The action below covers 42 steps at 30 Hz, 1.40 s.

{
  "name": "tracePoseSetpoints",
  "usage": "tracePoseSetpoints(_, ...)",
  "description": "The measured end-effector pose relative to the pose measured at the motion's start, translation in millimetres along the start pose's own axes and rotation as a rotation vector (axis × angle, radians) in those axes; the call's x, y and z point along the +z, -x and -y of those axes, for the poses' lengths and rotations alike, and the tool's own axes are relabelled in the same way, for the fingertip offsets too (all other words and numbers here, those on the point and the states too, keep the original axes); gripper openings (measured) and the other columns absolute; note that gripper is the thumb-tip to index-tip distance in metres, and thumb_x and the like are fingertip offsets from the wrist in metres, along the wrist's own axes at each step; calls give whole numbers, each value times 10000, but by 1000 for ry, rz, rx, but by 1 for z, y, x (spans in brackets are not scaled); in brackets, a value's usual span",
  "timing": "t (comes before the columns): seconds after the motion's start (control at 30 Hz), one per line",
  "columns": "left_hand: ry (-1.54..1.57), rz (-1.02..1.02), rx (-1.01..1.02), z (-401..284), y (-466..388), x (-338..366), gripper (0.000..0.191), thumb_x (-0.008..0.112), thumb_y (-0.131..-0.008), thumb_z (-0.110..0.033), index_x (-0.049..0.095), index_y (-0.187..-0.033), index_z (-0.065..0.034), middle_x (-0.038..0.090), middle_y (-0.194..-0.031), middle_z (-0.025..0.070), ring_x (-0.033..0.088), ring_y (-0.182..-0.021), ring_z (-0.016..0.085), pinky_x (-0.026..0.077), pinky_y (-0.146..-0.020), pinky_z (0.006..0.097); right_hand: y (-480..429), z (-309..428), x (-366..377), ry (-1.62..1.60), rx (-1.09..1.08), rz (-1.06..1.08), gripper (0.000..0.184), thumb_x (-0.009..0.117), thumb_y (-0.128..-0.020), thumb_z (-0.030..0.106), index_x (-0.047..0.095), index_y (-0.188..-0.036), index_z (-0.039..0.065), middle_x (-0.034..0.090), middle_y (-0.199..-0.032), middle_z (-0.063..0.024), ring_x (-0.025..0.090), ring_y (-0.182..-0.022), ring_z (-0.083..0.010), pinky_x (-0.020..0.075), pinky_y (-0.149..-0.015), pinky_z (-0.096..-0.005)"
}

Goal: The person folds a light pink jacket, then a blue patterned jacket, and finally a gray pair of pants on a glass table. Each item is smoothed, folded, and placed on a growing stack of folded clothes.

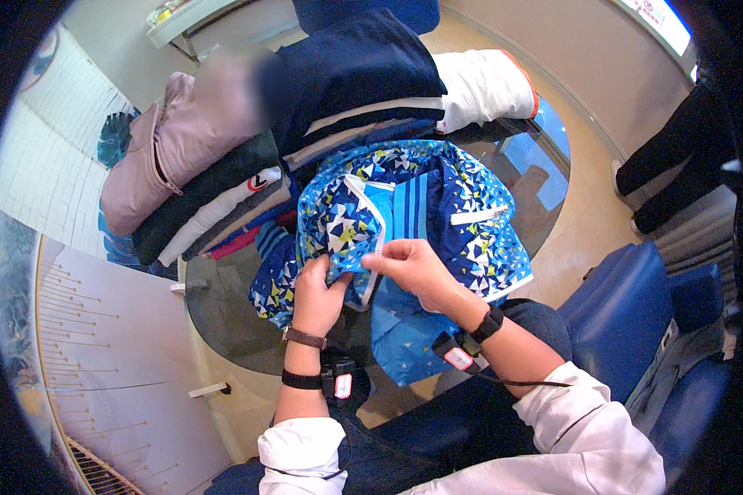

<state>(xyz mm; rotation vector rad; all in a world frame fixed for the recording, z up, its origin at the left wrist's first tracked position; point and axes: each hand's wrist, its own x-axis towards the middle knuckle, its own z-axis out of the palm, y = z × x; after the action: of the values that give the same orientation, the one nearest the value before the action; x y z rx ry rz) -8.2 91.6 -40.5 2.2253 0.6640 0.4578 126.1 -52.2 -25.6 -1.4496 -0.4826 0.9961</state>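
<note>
A blue jacket [470, 247] with white, yellow and navy triangles and a white zip lies spread before me, its front partly undone. Striped ribbing [410, 207] shows in its middle. My left hand [317, 297] grips a fold of the patterned front, thumb on top. Just right of it, my right hand [418, 272] has thumb and forefinger closed at the white zip edge [381, 232]; what lies under the fingertips is hidden. A plain light-blue piece of the jacket [405, 340] hangs over the near table edge.
The jacket rests on a dark oval glass table [235, 328]. Behind it are stacked folded clothes: a pink zipped garment [142, 167], a navy one [365, 68] and a white one [486, 86]. Blue chairs [619, 309] stand at right. A person's dark-trousered legs [675, 148] are at far right.
</note>
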Motion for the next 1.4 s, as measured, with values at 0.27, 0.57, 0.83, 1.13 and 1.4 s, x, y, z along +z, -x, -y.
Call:
tracePoseSetpoints(0.27, 105, -46, -46, 6, -4, 7, 272, 731, -751, -118, 577, -900, 50, 621, -904, 244, 597, -883, 448, 479, -756, 466, -2, -18, 5, 589, -223, 305, 307, 800, -748, 283, 722, -840, 1, 713, -755, -122, 676, -666, -192, 531, -653, -337)
tracePoseSetpoints(0.57, 10, -177, 66, -6, 5, 11, 281, 733, -709, -56, 510, -860, 24, 593, -855, 222, 572, -856, 455, 467, -729, 476, -4, -22, 6, 409, -216, 275, 297, 786, -760, 269, 712, -822, -13, 706, -747, -151, 684, -656, -207, 533, -637, -347)
tracePoseSetpoints(0.83, 40, -120, 9, -12, 4, 14, 294, 730, -715, -57, 513, -900, 15, 585, -875, 219, 574, -862, 441, 465, -738, 463, 0, -29, 10, 502, -217, 190, 179, 739, -788, 147, 711, -854, -17, 674, -691, -55, 602, -648, -71, 502, -621, -265)
tracePoseSetpoints(1.13, 26, -258, 361, -39, 20, 9, 285, 712, -709, -10, 515, -915, -9, 510, -880, 159, 515, -832, 353, 429, -753, 415, -9, -15, -7, 5, -31, 87, 103, 698, -786, 86, 693, -776, -15, 658, -736, -19, 562, -675, -65, 466, -618, -240)
tracePoseSetpoints(1.4, -256, -495, 604, -43, 26, 28, 441, 832, -678, -96, 616, -1061, -138, 501, -986, 83, 467, -916, 281, 371, -806, 405, -3, 3, -15, -121, 112, 104, 145, 717, -822, 148, 704, -794, 6, 654, -753, 0, 551, -669, -60, 446, -612, -221)
